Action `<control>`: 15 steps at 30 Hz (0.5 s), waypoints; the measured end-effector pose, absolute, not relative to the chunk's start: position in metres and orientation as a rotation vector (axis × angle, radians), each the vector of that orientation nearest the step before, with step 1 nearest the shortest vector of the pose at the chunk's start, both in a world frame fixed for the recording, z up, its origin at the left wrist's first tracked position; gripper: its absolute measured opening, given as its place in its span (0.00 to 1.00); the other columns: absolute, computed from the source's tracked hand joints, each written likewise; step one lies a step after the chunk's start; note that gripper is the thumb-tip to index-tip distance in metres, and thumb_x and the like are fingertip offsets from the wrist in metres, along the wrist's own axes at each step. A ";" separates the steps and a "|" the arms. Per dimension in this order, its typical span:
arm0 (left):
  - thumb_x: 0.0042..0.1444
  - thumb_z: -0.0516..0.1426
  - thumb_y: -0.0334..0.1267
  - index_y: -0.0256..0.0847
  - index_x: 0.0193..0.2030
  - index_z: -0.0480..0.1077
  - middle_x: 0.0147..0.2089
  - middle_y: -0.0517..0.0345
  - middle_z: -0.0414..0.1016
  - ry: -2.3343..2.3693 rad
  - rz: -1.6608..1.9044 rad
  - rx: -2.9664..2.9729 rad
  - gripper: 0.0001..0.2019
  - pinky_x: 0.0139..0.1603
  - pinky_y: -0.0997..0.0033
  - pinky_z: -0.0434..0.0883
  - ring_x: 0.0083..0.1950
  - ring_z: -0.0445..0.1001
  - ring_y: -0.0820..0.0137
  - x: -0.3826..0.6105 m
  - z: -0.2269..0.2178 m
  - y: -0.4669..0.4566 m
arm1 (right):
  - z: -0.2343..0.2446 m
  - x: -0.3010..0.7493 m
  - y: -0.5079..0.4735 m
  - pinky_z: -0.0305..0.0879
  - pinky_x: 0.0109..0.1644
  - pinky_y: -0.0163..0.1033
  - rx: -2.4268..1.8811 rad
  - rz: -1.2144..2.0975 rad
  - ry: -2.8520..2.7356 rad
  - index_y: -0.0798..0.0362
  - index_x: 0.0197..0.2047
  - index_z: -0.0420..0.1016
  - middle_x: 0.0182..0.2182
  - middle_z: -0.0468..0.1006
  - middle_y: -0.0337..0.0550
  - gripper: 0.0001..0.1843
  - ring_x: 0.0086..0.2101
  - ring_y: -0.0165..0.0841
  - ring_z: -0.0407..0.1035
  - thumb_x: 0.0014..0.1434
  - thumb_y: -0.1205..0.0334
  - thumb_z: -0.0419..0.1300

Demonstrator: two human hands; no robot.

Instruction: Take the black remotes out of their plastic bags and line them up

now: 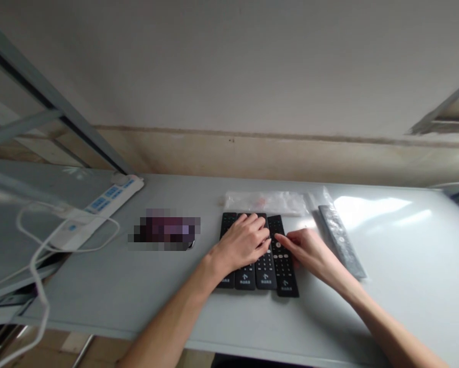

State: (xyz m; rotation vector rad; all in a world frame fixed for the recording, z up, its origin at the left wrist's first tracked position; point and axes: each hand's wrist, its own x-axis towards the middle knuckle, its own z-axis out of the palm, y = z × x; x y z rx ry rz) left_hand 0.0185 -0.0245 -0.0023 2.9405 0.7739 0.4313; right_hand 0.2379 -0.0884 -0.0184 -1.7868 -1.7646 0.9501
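Several black remote controls (266,273) lie side by side on the grey table, buttons facing up. Across the middle of that row rests my left hand (244,240), palm down, its fingers spread over the remotes and hiding part of them. The rightmost remote control (285,278) sits slightly tilted against the others, with its lower end nearer to me. My right hand (304,247) pinches its right edge, thumb on top and the other fingers curled at its side. Another remote in a clear plastic bag (342,240) lies to the right of my right hand.
Behind the row is a flat clear plastic bag (267,203). To the left lies a pixelated dark object (166,230). A white power strip (99,209) with a looping white cable (41,301) stands by the metal frame (56,110). The wall borders the table's back edge.
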 end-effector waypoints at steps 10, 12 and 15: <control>0.72 0.59 0.39 0.38 0.37 0.74 0.43 0.51 0.77 0.727 0.428 2.985 0.11 0.49 0.59 0.69 0.47 0.75 0.60 0.017 0.003 -0.026 | -0.029 0.234 -0.093 0.46 0.28 0.43 -1.886 0.190 -2.133 0.49 0.17 0.73 0.14 0.75 0.47 0.41 0.16 0.34 0.65 0.77 0.39 0.45; 0.72 0.59 0.38 0.39 0.36 0.73 0.43 0.51 0.77 0.714 0.432 2.985 0.11 0.48 0.59 0.69 0.46 0.74 0.60 0.018 0.003 -0.026 | -0.028 0.234 -0.095 0.45 0.28 0.42 -1.884 0.167 -2.146 0.49 0.17 0.73 0.14 0.75 0.48 0.41 0.16 0.34 0.65 0.77 0.41 0.45; 0.71 0.58 0.35 0.39 0.35 0.72 0.41 0.53 0.76 0.699 0.437 2.987 0.11 0.47 0.60 0.68 0.45 0.74 0.61 0.018 0.001 -0.027 | -0.029 0.233 -0.095 0.44 0.28 0.42 -1.847 0.165 -2.139 0.49 0.17 0.71 0.14 0.73 0.46 0.39 0.15 0.33 0.62 0.77 0.43 0.46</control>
